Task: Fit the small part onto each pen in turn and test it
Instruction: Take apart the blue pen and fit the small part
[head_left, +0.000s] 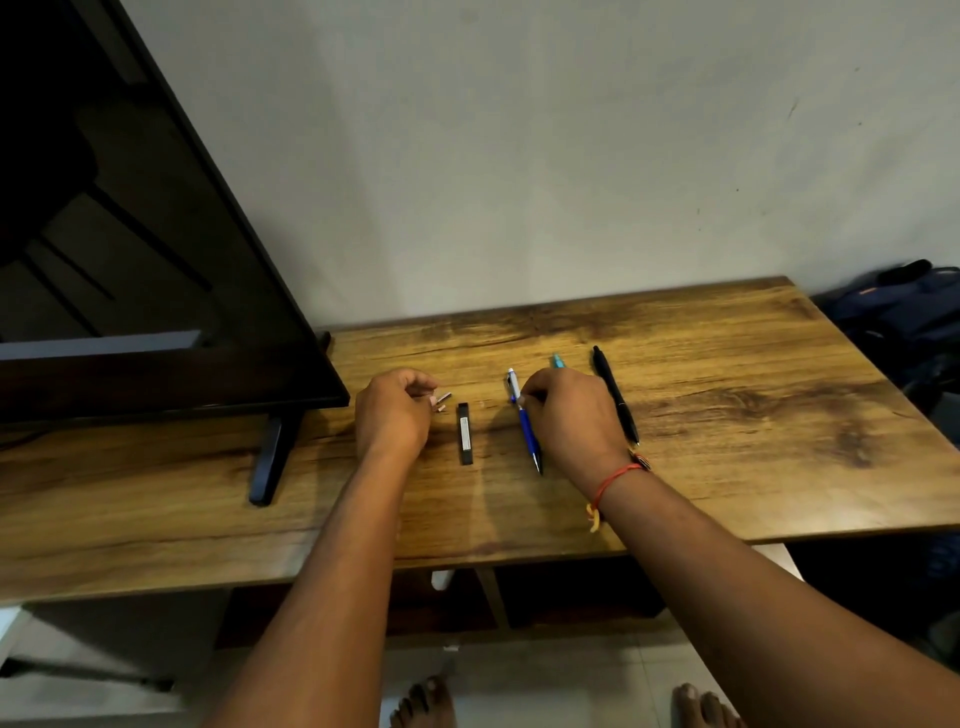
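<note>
Three pens lie side by side on the wooden table. The blue pen has a white and silver top. My right hand rests over it, with thumb and finger pinching its upper part. A teal pen shows only its tip behind that hand. A black pen lies to the right. My left hand has its fingers curled and pinches a small silvery part at the fingertips. A black rectangular case with a white label lies between my hands.
A large dark TV screen stands at the left on a black foot. The wall rises right behind the table. Dark bags sit beyond the right edge. Bare feet show on the floor below.
</note>
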